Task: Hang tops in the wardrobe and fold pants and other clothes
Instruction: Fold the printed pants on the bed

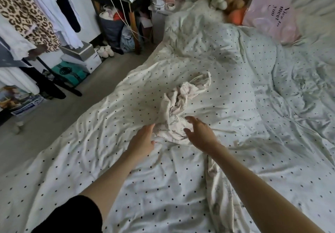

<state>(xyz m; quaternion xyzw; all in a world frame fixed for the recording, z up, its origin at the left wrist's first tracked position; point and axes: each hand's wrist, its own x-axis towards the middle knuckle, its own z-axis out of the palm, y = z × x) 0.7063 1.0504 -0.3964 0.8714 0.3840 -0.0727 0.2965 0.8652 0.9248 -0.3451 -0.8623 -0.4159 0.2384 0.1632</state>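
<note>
Crumpled pale cream garment with faint grey print (pixel 178 109) lying bunched mid-bed on white black-dotted duvet (pixel 226 91). Left hand (pixel 143 142) at its left edge, fingers hidden in the cloth, grip cannot be told. Right hand (pixel 199 133) spread wide just over its right side, holding nothing. Leopard-print top (pixel 23 9) hanging far left.
</note>
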